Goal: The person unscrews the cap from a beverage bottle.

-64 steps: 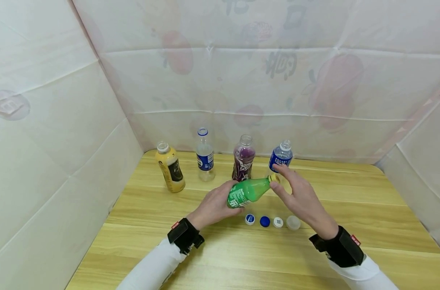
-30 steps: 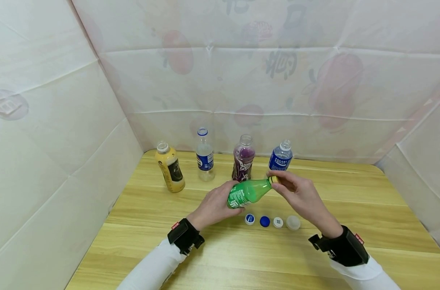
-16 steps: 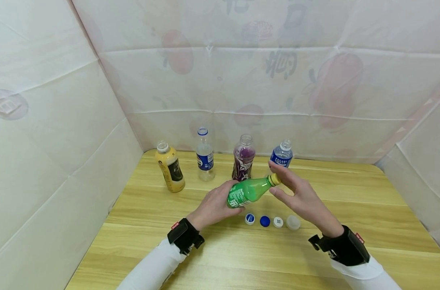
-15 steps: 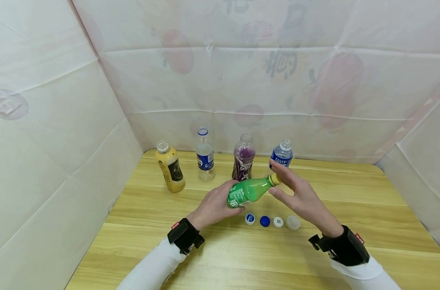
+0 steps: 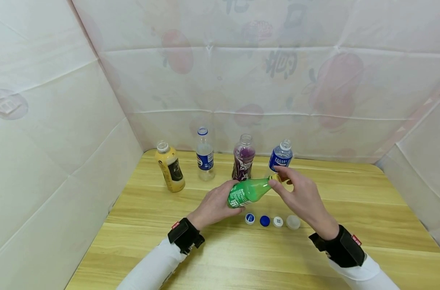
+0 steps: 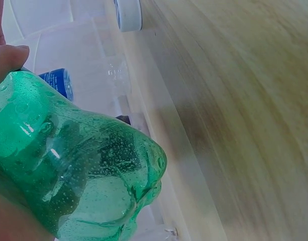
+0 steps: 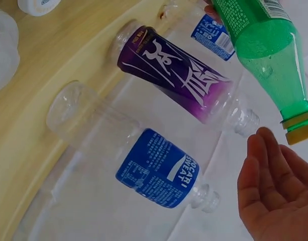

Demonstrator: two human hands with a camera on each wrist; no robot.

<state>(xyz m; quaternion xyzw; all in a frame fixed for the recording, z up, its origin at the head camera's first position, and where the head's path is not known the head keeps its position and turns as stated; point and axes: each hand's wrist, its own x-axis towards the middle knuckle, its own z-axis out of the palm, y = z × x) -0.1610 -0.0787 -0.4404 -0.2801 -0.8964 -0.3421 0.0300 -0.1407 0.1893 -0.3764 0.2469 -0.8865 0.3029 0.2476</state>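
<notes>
My left hand (image 5: pixel 214 205) grips a green soda bottle (image 5: pixel 250 191) round its body, tilted above the table with the neck toward the right. A yellow cap (image 7: pixel 300 131) sits on its mouth. My right hand (image 5: pixel 307 197) is at the cap, with the thumb close to it in the head view. In the right wrist view its loosely bent fingers (image 7: pixel 264 150) stand a little apart from the cap; whether the thumb touches it cannot be told. The left wrist view shows the bottle's clear green base (image 6: pixel 108 175), with droplets inside.
Behind stand uncapped bottles: a yellow one (image 5: pixel 171 171), a clear one with blue label (image 5: pixel 205 161), a purple one (image 5: pixel 243 161) and a blue-labelled one (image 5: pixel 280 157). In front lie a blue-white cap (image 5: pixel 250 219), blue cap (image 5: pixel 265 221), white cap (image 5: pixel 278 222) and translucent cap (image 5: pixel 293 222).
My right hand takes the yellow cap between its fingers, opens round it, then turns with its fingers bending again near the cap. The left hand and green bottle stay in place.
</notes>
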